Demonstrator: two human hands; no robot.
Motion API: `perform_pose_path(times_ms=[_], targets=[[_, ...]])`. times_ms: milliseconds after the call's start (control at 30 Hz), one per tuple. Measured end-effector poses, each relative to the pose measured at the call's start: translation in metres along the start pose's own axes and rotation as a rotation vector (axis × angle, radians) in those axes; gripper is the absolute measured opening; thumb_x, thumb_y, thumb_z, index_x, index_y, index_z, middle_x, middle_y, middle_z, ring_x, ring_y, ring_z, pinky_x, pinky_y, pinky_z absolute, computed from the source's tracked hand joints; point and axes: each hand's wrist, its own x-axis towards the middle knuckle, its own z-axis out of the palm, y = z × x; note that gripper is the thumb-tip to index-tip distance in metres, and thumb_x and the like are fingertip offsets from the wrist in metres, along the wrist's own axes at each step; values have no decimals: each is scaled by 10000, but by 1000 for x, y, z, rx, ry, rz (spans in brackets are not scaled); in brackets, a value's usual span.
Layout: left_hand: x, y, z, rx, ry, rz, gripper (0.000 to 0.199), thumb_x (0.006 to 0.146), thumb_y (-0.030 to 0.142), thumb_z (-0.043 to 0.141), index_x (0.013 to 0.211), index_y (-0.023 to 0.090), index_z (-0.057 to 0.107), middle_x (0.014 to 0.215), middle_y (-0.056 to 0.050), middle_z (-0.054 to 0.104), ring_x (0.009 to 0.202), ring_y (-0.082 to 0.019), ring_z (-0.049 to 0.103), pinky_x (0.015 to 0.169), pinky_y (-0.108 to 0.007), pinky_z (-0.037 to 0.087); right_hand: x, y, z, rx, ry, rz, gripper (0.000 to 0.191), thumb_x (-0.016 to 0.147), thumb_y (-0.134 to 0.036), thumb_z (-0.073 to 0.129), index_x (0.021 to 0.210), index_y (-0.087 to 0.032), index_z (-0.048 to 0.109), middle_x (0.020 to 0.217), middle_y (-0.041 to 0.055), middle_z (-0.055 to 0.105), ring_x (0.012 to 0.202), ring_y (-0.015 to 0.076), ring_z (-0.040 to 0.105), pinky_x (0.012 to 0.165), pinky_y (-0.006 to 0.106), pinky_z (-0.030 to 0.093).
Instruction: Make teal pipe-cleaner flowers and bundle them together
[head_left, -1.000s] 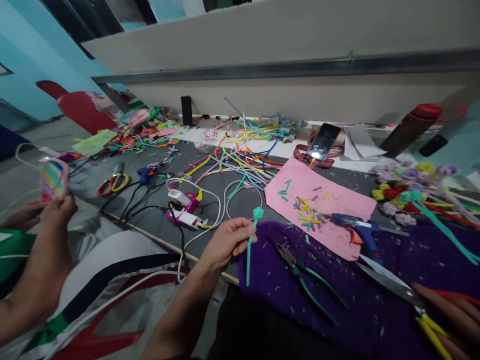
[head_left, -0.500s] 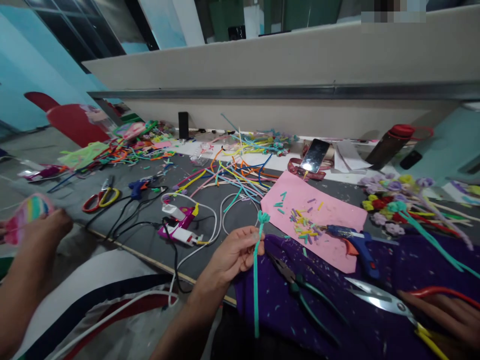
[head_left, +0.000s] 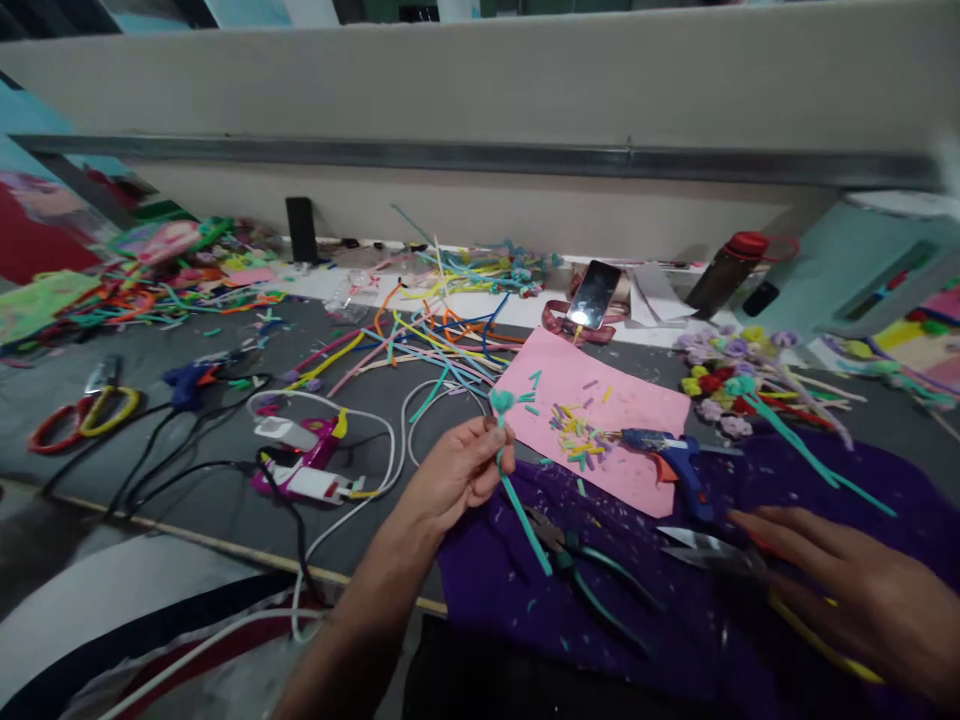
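My left hand [head_left: 465, 465] pinches a teal pipe cleaner flower [head_left: 501, 402] just below its looped head, near the middle of the view. The flower's stem [head_left: 529, 525] slants down to the right from my fingers. At the right, my right hand [head_left: 862, 590] is on the handles of large scissors [head_left: 705, 550], slightly blurred. The blades point left, a little apart, over a purple cloth [head_left: 645, 630]; a yellow handle shows below my fingers. Pliers [head_left: 559, 540] with dark green handles lie open on the cloth between my hands.
A blue glue gun [head_left: 671, 455] rests on pink foam sheet [head_left: 517, 350] beside small coloured clippings. Finished flowers [head_left: 735, 365] lie at right, loose pipe cleaners [head_left: 420, 345] behind. Cables run past another glue gun [head_left: 187, 383], a magenta-and-white device [head_left: 311, 465] and red-and-yellow scissors [head_left: 82, 412] at left.
The view has swung left to right, so another person's hand with a colourful item has left the picture. The flower's stem now tilts instead of hanging straight. My right hand shows more fully over the scissors.
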Motion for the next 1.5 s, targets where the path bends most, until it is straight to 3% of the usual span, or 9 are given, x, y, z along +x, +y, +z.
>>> perform_pose_path(times_ms=[67, 200, 467, 700, 900, 1100, 1233, 1500], targets=[[7, 2, 3, 16, 44, 34, 166, 741, 300, 613, 795, 164, 535, 543, 47, 562, 270, 0, 270, 260, -118, 169, 14, -4, 5, -6, -146, -72, 374, 821, -385, 493, 1182, -294, 532, 1094, 65, 615, 882, 226, 636, 717, 336, 554], [20, 6, 7, 77, 54, 58, 194, 740, 325, 609, 805, 142, 597, 549, 33, 574, 272, 3, 296, 267, -130, 159, 44, -8, 11, 114, -214, -75, 326, 862, -301, 455, 1175, -237, 520, 1040, 80, 619, 855, 201, 629, 698, 308, 528], [52, 6, 3, 253, 71, 93, 262, 719, 358, 616, 856, 141, 668, 541, 17, 568, 381, -25, 384, 331, -148, 237, 81, 0, 9, 274, -163, 53, 255, 880, -322, 429, 1052, -205, 577, 933, 68, 646, 798, 182, 614, 670, 285, 471], [58, -10, -2, 227, 125, 29, 252, 701, 361, 630, 829, 147, 665, 674, 2, 587, 354, 2, 254, 313, -169, 135, 78, 7, 24, 182, -148, 382, 261, 812, -425, 495, 868, -203, 620, 784, 34, 655, 649, 168, 591, 556, 258, 398], [61, -25, 0, 180, 7, -83, 243, 739, 334, 604, 876, 142, 661, 627, 23, 528, 360, 6, 275, 321, -150, 146, 82, 6, 42, 6, -254, 472, 386, 768, -554, 467, 727, -190, 588, 711, 47, 638, 632, 191, 576, 482, 251, 282], [67, -36, -1, 237, 86, -95, 257, 734, 343, 611, 862, 127, 666, 679, -22, 617, 422, -24, 413, 351, -141, 256, 81, 14, 50, 306, -202, 571, 384, 779, -530, 456, 724, -169, 574, 629, 25, 597, 548, 152, 521, 486, 244, 301], [70, -39, -2, 267, 137, -146, 302, 726, 375, 610, 889, 124, 655, 814, -99, 682, 651, -124, 605, 410, -144, 356, 78, 19, 52, 443, -117, 612, 344, 773, -493, 481, 697, -164, 543, 614, 8, 550, 537, 135, 474, 484, 239, 308], [68, -39, 0, 333, 113, -192, 347, 726, 406, 599, 932, 130, 642, 905, -124, 685, 784, -186, 642, 484, -185, 423, 77, 18, 53, 673, -45, 675, 312, 759, -467, 515, 678, -166, 501, 573, -34, 425, 520, 106, 382, 479, 229, 281]])
